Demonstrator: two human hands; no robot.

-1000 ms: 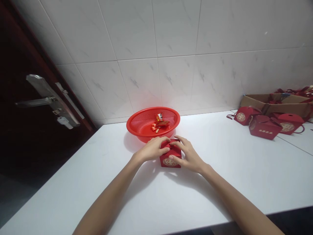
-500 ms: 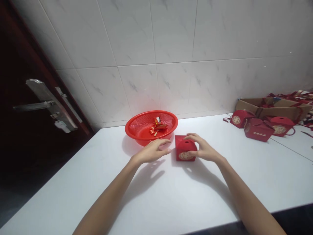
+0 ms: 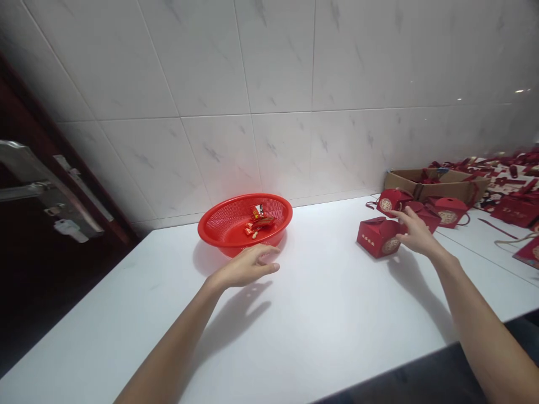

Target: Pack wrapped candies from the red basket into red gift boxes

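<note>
My left hand [image 3: 246, 266] hovers over the white table just in front of a red plastic colander [image 3: 210, 238], its fingers stretched and thumb apart, holding nothing. A few small wrapped sweets [image 3: 260, 223] lie inside the colander. To the right, my right hand [image 3: 416, 233] is at the right side of a red gift box [image 3: 370, 238] with gold print, fingers spread. The box stands upright on the table, its top folded shut. Whether a fingertip still touches it is hard to tell.
More red gift boxes [image 3: 448, 212] with cords stand behind my right hand. An open cardboard box [image 3: 404, 182] sits against the tiled wall, with a pile of red and white packaging [image 3: 514, 174] farther right. A dark door [image 3: 25, 269] is at the left.
My right hand has carried the red gift box rightward to the other boxes and its fingers have spread. My left hand stays near the colander. The view has turned right.
</note>
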